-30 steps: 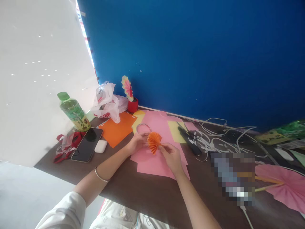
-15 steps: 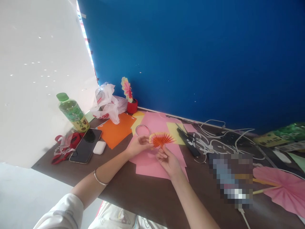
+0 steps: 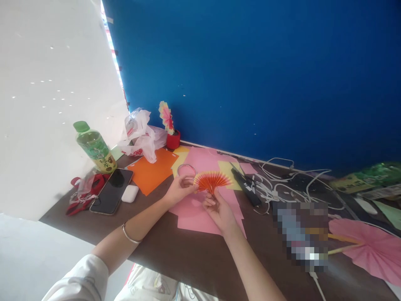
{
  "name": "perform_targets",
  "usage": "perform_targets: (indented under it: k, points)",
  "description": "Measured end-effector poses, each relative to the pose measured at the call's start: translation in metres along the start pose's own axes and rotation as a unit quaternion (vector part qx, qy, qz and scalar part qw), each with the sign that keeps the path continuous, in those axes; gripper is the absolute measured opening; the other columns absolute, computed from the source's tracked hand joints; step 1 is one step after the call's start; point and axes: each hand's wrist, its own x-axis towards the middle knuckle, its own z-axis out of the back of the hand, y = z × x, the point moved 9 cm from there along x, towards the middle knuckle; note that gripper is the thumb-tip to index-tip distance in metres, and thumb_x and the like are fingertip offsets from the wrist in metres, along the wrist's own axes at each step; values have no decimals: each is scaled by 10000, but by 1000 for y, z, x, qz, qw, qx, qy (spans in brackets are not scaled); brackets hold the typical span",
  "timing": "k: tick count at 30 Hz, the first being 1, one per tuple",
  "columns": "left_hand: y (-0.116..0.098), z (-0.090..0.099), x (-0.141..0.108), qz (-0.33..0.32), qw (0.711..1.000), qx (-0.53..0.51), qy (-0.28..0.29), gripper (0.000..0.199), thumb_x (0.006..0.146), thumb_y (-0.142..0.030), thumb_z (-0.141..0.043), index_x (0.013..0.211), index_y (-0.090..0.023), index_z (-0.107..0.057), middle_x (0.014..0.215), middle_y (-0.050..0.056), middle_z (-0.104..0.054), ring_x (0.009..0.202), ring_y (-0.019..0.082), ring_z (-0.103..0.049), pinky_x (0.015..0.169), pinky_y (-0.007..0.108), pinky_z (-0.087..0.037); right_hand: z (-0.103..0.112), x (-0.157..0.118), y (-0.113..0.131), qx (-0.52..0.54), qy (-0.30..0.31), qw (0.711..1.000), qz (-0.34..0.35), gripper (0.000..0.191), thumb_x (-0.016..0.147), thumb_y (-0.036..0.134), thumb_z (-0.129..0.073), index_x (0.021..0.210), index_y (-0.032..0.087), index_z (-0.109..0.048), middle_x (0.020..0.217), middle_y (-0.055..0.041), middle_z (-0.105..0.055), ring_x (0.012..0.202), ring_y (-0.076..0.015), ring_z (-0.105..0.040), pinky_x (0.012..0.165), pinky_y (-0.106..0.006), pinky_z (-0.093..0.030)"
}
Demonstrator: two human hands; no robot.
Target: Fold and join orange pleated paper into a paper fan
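A pleated orange paper fan (image 3: pixel 212 180) with a yellow edge is spread out above the pink paper sheets (image 3: pixel 197 219). My right hand (image 3: pixel 219 209) pinches its gathered base between thumb and fingers. At the fan's left edge, my left hand (image 3: pixel 180 190) has its fingertips closed on the outer pleat. Just behind my left hand lies a roll of clear tape or similar ring (image 3: pixel 187 166) on the paper; its exact kind is hard to make out.
An orange sheet (image 3: pixel 155 169), a phone (image 3: pixel 111 192), a white earphone case (image 3: pixel 130 194) and a green-capped bottle (image 3: pixel 95 146) are on the left. Behind stand a plastic bag (image 3: pixel 140 136) and a red pot (image 3: pixel 173 140). White cables (image 3: pixel 272 190) and a pink fan (image 3: pixel 372 248) lie to the right.
The orange fan is spread slightly wider and tilted more level. Both hands have stayed on it, with small shifts; the rest of the view has barely moved.
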Motion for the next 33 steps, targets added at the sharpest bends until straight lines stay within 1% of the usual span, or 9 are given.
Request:
perform_targets:
  k: [6, 11, 19, 21, 22, 25, 27, 30, 33]
  points:
    - [-7, 12, 3, -27, 998, 12, -48, 364, 645, -321, -722, 921, -134, -575, 744, 48, -672, 683, 156, -638, 712, 313, -506, 6, -2, 26, -160, -44, 975, 147, 235, 656, 357, -726, 748, 167, -625, 695, 8, -584, 578, -80, -498, 556, -219, -437]
    - [-8, 22, 6, -31, 997, 20, -73, 399, 671, -356, -694, 1004, -157, -600, 826, 59, -682, 792, 187, -638, 724, 322, -519, 11, -11, 49, -191, -95, 948, 235, 339, 608, 312, -751, 893, 196, -607, 818, -3, -623, 672, -125, -573, 624, -266, -465]
    - [-13, 33, 10, -55, 993, 66, -84, 412, 666, -364, -695, 1009, -153, -609, 883, 75, -676, 841, 201, -633, 724, 319, -526, 21, -23, 70, -277, -148, 907, 282, 468, 666, 335, -702, 1089, 247, -524, 1030, -47, -602, 915, -184, -592, 732, -308, -483]
    - [-14, 30, 10, -62, 993, 73, -75, 402, 675, -364, -690, 1006, -153, -604, 890, 79, -674, 858, 200, -631, 735, 316, -524, 14, -30, 79, -367, -163, 851, 338, 522, 680, 334, -693, 1149, 256, -477, 1111, -71, -564, 978, -201, -561, 794, -354, -468]
    - [-14, 29, 10, -63, 993, 74, -70, 400, 678, -368, -688, 1003, -152, -604, 888, 80, -674, 860, 202, -631, 741, 319, -522, 6, -34, 83, -430, -160, 805, 376, 541, 683, 338, -689, 1169, 259, -463, 1156, -85, -536, 1029, -218, -532, 836, -384, -449]
    - [-14, 23, 10, -60, 994, 78, -49, 388, 677, -382, -687, 981, -152, -614, 900, 84, -677, 864, 210, -635, 755, 330, -517, -29, -45, 78, -621, -102, 622, 467, 502, 694, 363, -674, 1151, 243, -501, 1229, -114, -485, 1161, -273, -424, 947, -462, -352]
    - [-14, 19, 10, -55, 995, 82, -33, 372, 680, -384, -685, 967, -156, -623, 927, 86, -677, 869, 213, -636, 753, 325, -515, -42, -47, 67, -700, -69, 520, 485, 397, 716, 384, -651, 1072, 236, -556, 1226, -117, -498, 1182, -294, -399, 964, -484, -312]
    - [-15, 17, 9, -48, 996, 74, -18, 354, 686, -362, -685, 968, -158, -623, 949, 85, -672, 878, 211, -635, 746, 313, -515, -48, -48, 59, -741, -57, 450, 495, 185, 764, 364, -607, 895, 234, -607, 1164, -94, -559, 1143, -286, -443, 948, -474, -299]
    - [-13, 17, 7, -32, 999, 35, -21, 375, 684, -327, -694, 1003, -153, -603, 958, 87, -664, 883, 200, -633, 763, 311, -509, -51, -51, 57, -740, -49, 440, 507, 83, 810, 287, -556, 773, 227, -600, 952, -47, -649, 1008, -236, -540, 963, -462, -252]
